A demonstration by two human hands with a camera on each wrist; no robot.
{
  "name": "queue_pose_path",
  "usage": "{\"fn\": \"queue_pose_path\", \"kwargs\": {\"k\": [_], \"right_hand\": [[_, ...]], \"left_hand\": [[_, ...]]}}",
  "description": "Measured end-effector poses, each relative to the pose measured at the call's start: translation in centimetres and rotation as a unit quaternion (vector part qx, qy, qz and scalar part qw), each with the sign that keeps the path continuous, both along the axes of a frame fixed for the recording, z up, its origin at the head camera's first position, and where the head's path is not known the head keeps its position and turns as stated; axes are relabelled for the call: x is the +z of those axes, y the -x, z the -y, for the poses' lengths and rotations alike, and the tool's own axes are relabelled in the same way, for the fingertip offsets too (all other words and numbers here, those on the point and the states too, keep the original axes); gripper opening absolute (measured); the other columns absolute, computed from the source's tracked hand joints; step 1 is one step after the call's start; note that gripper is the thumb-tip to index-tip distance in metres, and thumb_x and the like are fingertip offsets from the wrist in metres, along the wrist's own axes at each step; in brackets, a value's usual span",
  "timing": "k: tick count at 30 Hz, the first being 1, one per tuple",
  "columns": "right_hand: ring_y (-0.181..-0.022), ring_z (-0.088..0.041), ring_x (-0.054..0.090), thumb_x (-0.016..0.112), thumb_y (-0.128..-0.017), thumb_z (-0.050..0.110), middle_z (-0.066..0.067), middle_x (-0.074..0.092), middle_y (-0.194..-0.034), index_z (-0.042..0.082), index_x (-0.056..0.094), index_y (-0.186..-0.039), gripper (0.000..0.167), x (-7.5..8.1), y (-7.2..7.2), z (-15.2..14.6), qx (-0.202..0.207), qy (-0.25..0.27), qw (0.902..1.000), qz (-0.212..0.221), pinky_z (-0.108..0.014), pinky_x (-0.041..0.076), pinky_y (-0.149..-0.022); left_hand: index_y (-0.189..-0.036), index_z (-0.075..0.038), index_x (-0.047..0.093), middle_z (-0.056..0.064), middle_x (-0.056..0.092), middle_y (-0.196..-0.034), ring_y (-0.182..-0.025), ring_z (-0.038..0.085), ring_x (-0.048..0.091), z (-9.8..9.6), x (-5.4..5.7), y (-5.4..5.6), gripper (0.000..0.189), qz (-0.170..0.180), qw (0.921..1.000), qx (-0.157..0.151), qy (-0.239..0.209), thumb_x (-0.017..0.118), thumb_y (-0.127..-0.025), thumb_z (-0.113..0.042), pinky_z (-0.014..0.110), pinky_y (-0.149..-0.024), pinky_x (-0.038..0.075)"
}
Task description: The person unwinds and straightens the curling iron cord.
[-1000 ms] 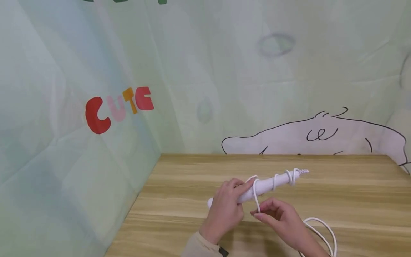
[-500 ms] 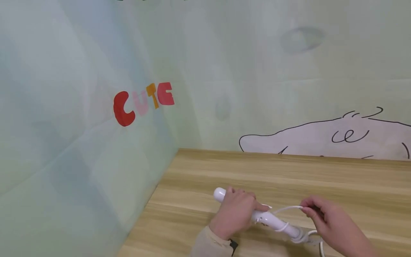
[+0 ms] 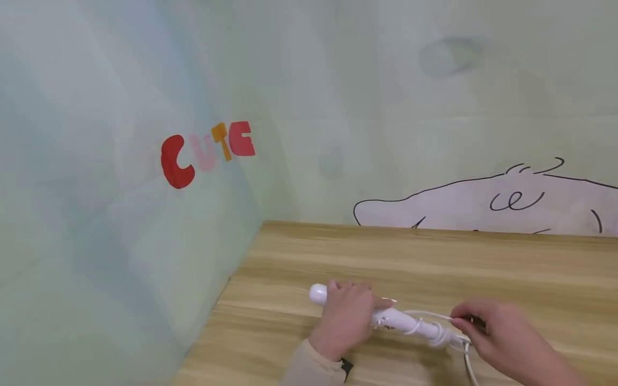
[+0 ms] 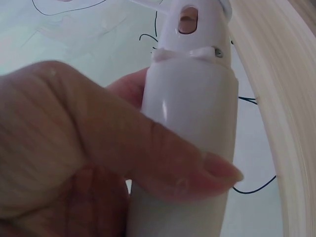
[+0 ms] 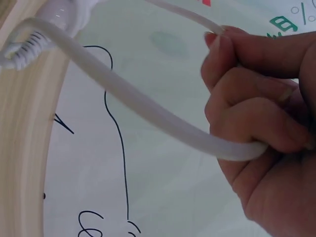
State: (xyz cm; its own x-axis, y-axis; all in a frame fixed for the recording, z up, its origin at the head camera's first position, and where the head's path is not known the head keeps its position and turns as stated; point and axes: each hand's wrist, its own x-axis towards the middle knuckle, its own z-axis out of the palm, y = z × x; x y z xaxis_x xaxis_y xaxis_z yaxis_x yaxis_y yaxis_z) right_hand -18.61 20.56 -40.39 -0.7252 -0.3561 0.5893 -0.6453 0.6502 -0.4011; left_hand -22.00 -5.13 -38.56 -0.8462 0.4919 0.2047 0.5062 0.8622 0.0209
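A white, wand-shaped hair iron [image 3: 398, 320] slants over the wooden table, its rounded end up to the left in the head view. My left hand [image 3: 348, 317] grips it round the middle; in the left wrist view the thumb [image 4: 168, 163] lies across its smooth white body, below a rose-gold switch [image 4: 188, 20]. Several turns of the white cord [image 3: 427, 313] loop round the iron's right part. Between thumb and forefinger, my right hand [image 3: 502, 329] pinches the cord, held off to the right. Another stretch of cord [image 5: 148, 111] passes through its curled lower fingers.
The wooden table [image 3: 338, 246] meets a pale green fabric backdrop [image 3: 309, 134] behind and at the left. The ribbed cord sleeve [image 5: 27, 52] shows at the iron's end. More cord hangs down below the right hand.
The iron has swung from slanting up rightward to slanting down rightward. My right hand has carried the cord from in front of the iron out to the right. The head view has turned left.
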Motion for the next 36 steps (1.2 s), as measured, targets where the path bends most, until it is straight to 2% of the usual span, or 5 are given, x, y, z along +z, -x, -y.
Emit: {"fn": "queue_pose_path", "kwargs": {"k": [11, 17, 22, 26, 36], "right_hand": [[-0.063, 0.006, 0.046, 0.079, -0.073, -0.008, 0.022, 0.056, -0.076, 0.021, 0.069, -0.081, 0.031, -0.3, 1.1, -0.8, -0.009, -0.003, 0.9988, -0.049, -0.013, 0.037, -0.054], [-0.065, 0.002, 0.052, 0.074, -0.083, -0.001, 0.012, 0.063, -0.080, 0.013, 0.072, -0.084, 0.014, -1.5, 2.8, -2.9, -0.007, 0.062, 0.9935, -0.096, -0.013, 0.042, -0.057], [-0.064, 0.002, 0.051, 0.077, -0.073, -0.010, 0.010, 0.063, -0.078, 0.011, 0.074, -0.084, 0.024, -2.5, 3.9, -3.5, -0.030, 0.061, 0.9923, -0.104, -0.013, 0.041, -0.056], [-0.064, 0.002, 0.050, 0.077, -0.065, -0.016, 0.011, 0.062, -0.076, 0.012, 0.074, -0.083, 0.033, -3.1, 4.2, -3.1, -0.025, 0.048, 0.9945, -0.089, -0.013, 0.041, -0.055], [-0.069, 0.000, 0.055, 0.084, -0.068, -0.004, 0.014, 0.060, -0.078, 0.012, 0.075, -0.080, 0.022, -4.3, 4.0, -0.6, -0.046, -0.037, 0.9982, 0.005, -0.025, 0.049, -0.058]], "left_hand": [[-0.108, -0.044, 0.075, -0.022, 0.068, -0.089, -0.067, 0.002, 0.048, 1.7, 0.5, 0.5, 0.050, 0.089, 0.9914, -0.095, -0.015, 0.090, -0.067, -0.018, 0.030, -0.065, 0.031], [-0.129, -0.029, 0.068, -0.017, 0.066, -0.105, -0.085, -0.003, 0.054, 4.3, 1.1, 2.2, 0.073, 0.222, 0.9314, -0.256, -0.134, 0.076, -0.069, 0.011, 0.016, -0.076, 0.046], [-0.143, -0.023, 0.056, -0.008, 0.061, -0.127, -0.105, 0.011, 0.054, 4.5, 1.7, 2.7, 0.079, 0.254, 0.8855, -0.230, -0.314, 0.074, -0.074, 0.012, 0.031, -0.088, 0.048], [-0.146, -0.021, 0.052, 0.000, 0.060, -0.131, -0.109, 0.019, 0.055, 3.7, 1.7, 2.9, 0.081, 0.191, 0.8883, -0.167, -0.383, 0.074, -0.075, 0.012, 0.039, -0.088, 0.048], [-0.143, -0.021, 0.056, 0.010, 0.062, -0.120, -0.102, 0.026, 0.060, 1.3, 0.7, 2.6, 0.080, 0.048, 0.9405, -0.059, -0.331, 0.072, -0.072, 0.014, 0.044, -0.084, 0.052]]}}
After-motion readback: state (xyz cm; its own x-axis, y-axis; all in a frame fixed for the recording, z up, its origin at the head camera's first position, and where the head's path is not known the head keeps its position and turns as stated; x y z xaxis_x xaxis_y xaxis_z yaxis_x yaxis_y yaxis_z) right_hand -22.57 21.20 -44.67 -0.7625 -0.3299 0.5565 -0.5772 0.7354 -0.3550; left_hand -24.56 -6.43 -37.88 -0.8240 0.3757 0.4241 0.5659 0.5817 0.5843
